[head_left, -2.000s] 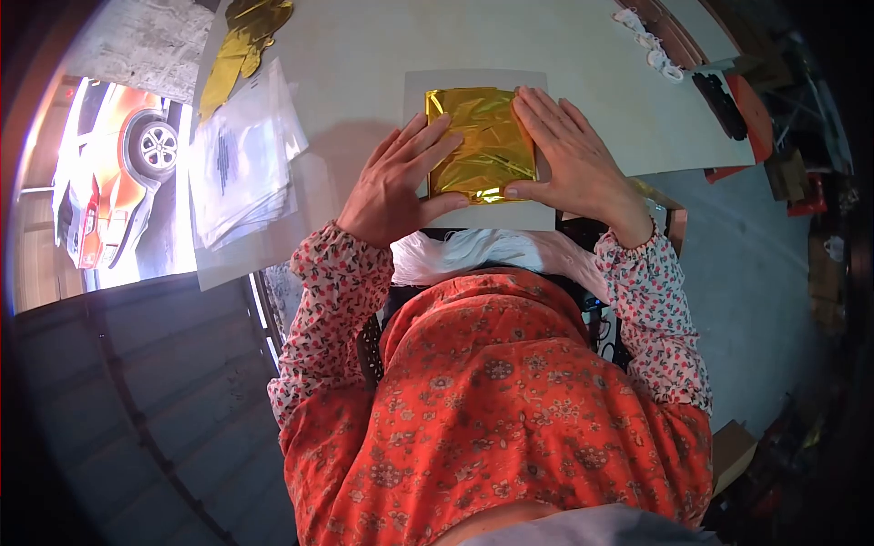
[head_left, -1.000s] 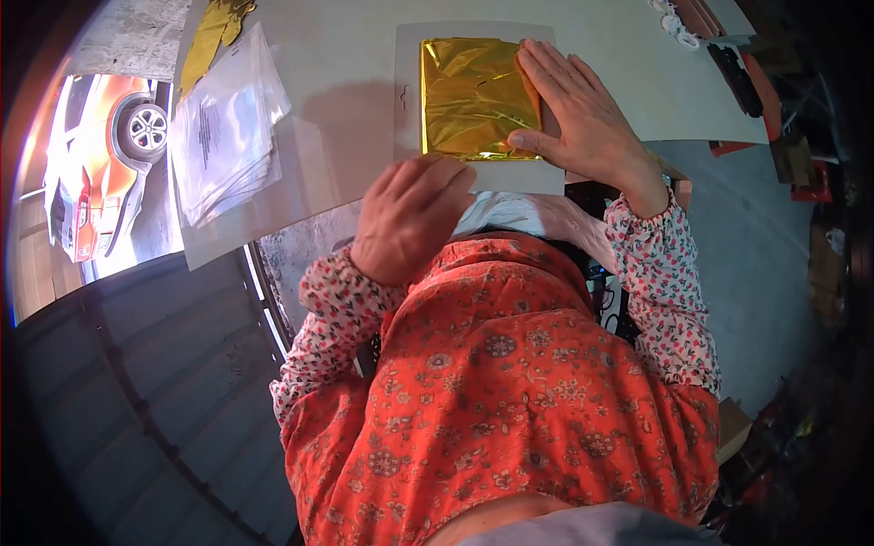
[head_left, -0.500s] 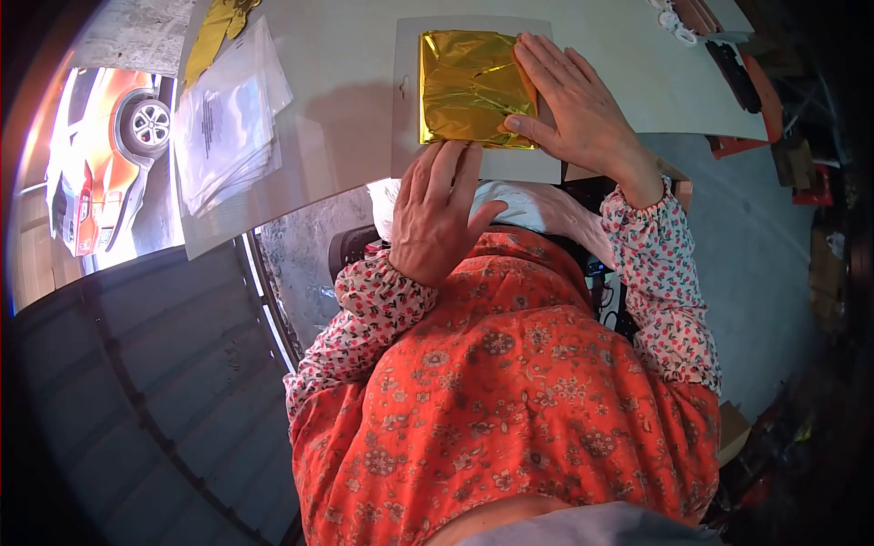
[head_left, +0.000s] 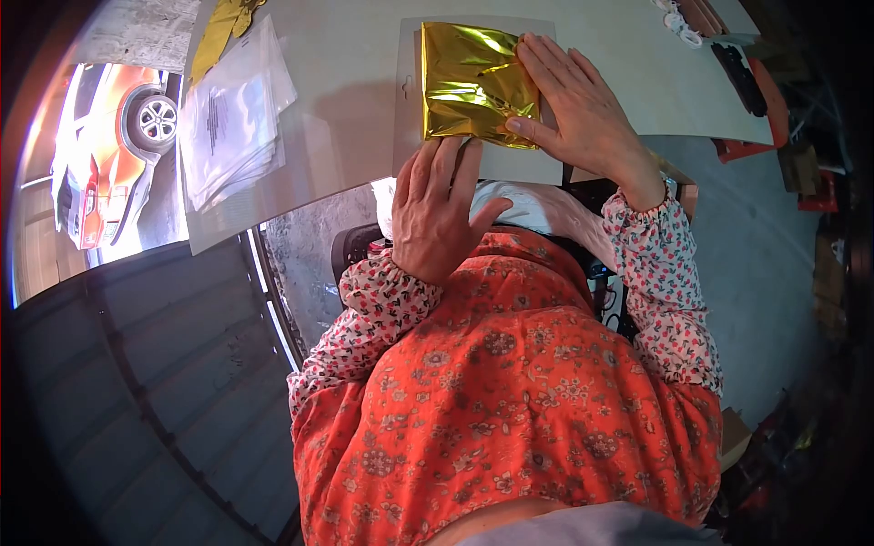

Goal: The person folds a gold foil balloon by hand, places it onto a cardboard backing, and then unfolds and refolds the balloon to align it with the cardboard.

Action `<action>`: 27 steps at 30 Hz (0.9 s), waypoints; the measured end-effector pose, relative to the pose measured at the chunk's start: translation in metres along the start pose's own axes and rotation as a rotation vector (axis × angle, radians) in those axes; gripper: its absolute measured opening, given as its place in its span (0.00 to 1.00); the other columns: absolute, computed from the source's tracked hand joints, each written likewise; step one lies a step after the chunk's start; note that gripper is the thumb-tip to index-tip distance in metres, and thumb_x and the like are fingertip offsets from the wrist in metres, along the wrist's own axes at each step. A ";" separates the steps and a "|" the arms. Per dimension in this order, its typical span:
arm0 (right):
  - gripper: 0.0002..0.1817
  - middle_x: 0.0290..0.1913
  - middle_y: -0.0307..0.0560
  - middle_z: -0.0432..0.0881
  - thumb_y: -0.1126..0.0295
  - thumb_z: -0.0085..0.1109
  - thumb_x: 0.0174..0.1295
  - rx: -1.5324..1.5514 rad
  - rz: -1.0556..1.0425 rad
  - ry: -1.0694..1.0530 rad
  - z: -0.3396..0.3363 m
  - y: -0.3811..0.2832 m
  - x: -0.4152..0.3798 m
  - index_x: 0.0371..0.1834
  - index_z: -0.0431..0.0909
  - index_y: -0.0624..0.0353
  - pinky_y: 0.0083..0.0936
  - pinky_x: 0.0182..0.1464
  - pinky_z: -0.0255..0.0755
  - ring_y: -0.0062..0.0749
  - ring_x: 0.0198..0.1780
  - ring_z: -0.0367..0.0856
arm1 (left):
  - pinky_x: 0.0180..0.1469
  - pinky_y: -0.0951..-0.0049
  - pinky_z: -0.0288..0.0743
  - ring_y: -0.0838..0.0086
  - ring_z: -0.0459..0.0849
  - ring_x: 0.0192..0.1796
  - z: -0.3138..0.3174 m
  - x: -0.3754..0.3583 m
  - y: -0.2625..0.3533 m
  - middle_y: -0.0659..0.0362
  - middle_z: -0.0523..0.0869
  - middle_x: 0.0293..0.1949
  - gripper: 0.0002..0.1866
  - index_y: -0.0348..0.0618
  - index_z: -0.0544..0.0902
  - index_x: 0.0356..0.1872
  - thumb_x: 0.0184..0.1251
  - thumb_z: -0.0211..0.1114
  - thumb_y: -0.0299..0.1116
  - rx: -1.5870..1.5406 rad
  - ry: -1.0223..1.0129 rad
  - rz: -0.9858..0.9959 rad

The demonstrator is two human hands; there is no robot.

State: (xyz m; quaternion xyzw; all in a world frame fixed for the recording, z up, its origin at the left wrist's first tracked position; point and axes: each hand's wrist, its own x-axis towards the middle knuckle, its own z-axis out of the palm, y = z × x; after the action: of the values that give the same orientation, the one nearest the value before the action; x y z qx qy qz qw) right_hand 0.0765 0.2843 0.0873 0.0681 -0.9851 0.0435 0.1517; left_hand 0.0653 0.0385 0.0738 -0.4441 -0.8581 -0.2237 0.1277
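Note:
A folded square of shiny gold foil (head_left: 469,77) lies on a clear plastic bag with a hang hole (head_left: 407,109) at the table's near edge. My right hand (head_left: 583,114) is flat along the foil's right side, its thumb on the lower right corner and its fingers at the upper right edge. At the lower edge of the foil, my left hand (head_left: 439,205) lies with fingers stretched out and thumb spread to the side. Its fingertips touch or nearly touch the foil.
Several clear bags with printed text (head_left: 232,127) lie at the table's left edge, below a crumpled gold foil piece (head_left: 221,36). White cord (head_left: 681,27) and a black object (head_left: 737,77) sit at the upper right. An orange car (head_left: 118,136) stands outside, left.
The foil's lower left part has shifted slightly upward and catches the light differently. Both hands stay in nearly the same place.

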 end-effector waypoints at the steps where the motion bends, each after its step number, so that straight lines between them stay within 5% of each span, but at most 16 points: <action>1: 0.48 0.78 0.58 0.60 0.35 0.50 0.68 -0.001 -0.002 0.001 0.000 0.000 0.000 0.76 0.59 0.68 0.40 0.80 0.46 0.42 0.80 0.54 | 0.68 0.55 0.63 0.55 0.70 0.66 -0.001 -0.001 0.001 0.52 0.72 0.64 0.39 0.38 0.73 0.66 0.62 0.70 0.55 0.010 0.007 -0.016; 15: 0.48 0.78 0.57 0.60 0.36 0.51 0.67 0.004 0.005 0.007 0.000 0.001 0.000 0.76 0.60 0.67 0.39 0.80 0.47 0.41 0.80 0.55 | 0.66 0.58 0.62 0.60 0.74 0.64 -0.006 0.003 -0.009 0.59 0.78 0.61 0.35 0.49 0.76 0.65 0.61 0.70 0.57 0.104 0.029 0.063; 27: 0.47 0.78 0.57 0.60 0.37 0.52 0.67 0.018 0.005 0.020 -0.001 0.000 -0.002 0.76 0.61 0.67 0.40 0.80 0.47 0.42 0.80 0.56 | 0.69 0.56 0.59 0.56 0.67 0.70 -0.005 0.007 -0.004 0.58 0.76 0.63 0.33 0.47 0.77 0.62 0.61 0.71 0.55 0.209 0.128 0.045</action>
State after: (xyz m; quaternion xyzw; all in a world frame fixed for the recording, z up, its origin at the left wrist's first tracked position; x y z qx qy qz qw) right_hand 0.0783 0.2844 0.0877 0.0666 -0.9832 0.0533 0.1611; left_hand 0.0581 0.0383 0.0800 -0.4322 -0.8567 -0.1581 0.2328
